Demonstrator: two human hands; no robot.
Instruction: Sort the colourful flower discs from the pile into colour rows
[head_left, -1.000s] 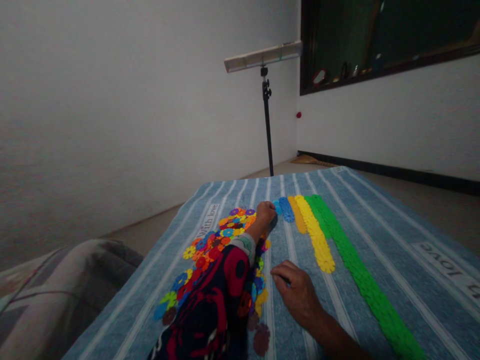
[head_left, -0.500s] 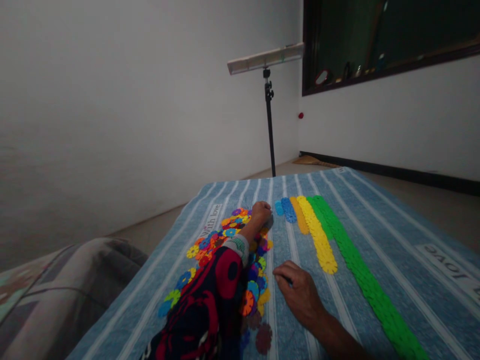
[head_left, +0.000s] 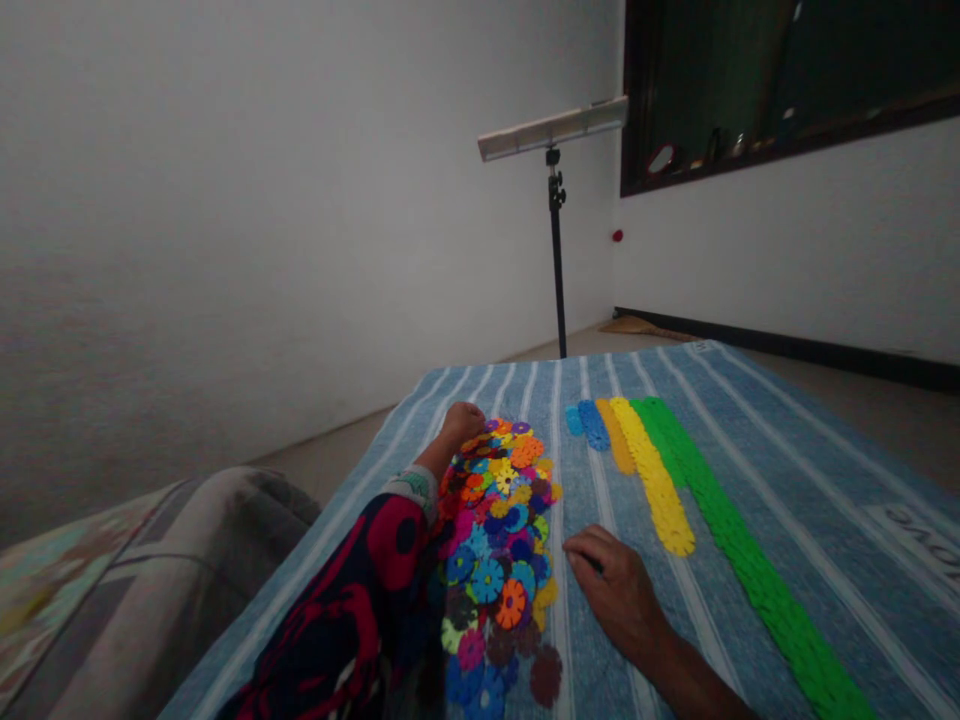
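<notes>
A heap of mixed-colour plastic flower discs lies on a blue striped cloth. My left hand, in a red and black patterned sleeve, rests curled at the heap's far left edge; what it holds is hidden. My right hand lies on the cloth just right of the heap, fingers bent and pressed down, a dark bit showing under them. To the right run sorted rows of discs: light blue, blue, orange, yellow and a long green row.
A light bar on a black stand stands beyond the cloth near the room's corner. A dark framed window fills the upper right wall. A grey blanket lies at the lower left.
My left hand has moved from beside the blue rows leftward to the far left edge of the heap. My right hand stayed in place on the cloth.
</notes>
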